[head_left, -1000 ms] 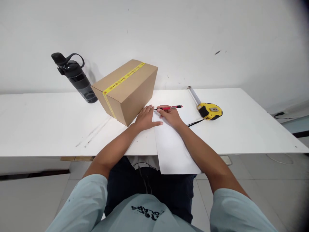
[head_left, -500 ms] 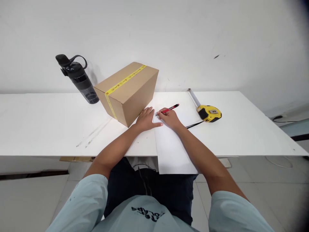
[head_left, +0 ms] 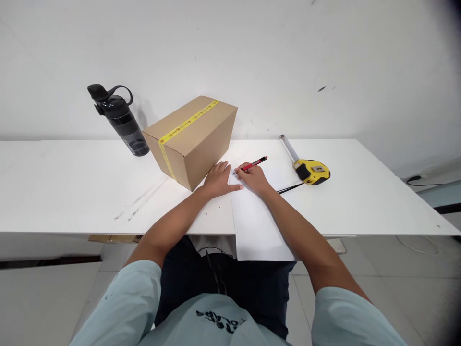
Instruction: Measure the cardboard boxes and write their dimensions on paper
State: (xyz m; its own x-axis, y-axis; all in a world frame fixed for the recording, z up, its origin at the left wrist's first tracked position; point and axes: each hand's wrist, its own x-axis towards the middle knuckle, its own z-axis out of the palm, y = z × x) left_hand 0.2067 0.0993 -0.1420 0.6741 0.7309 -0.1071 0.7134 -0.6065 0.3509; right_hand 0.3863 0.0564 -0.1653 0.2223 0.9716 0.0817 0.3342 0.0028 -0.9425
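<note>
A red pen (head_left: 249,166) with a black end is pinched in my right hand (head_left: 255,178), its tip on the white paper (head_left: 257,230). Small dark marks show on the sheet near the tip. The paper's lower end hangs past the table's front edge. My left hand (head_left: 217,180) lies flat with the thumb stretched out over the paper's left edge. Just behind its fingers stands a brown cardboard box (head_left: 211,151) with yellow printed tape across the top and down one side.
A dark water bottle (head_left: 126,126) stands left of the box against the wall. To the right lies a yellow and black tape measure (head_left: 312,171), its blade partly out and a black strap (head_left: 290,188) reaching toward the paper. The white table (head_left: 72,192) has dark scuffs.
My right hand with the pen has moved slightly to the right, leaving a bit more marking on the paper. The view has shifted slightly; my left hand stays flat in place.
</note>
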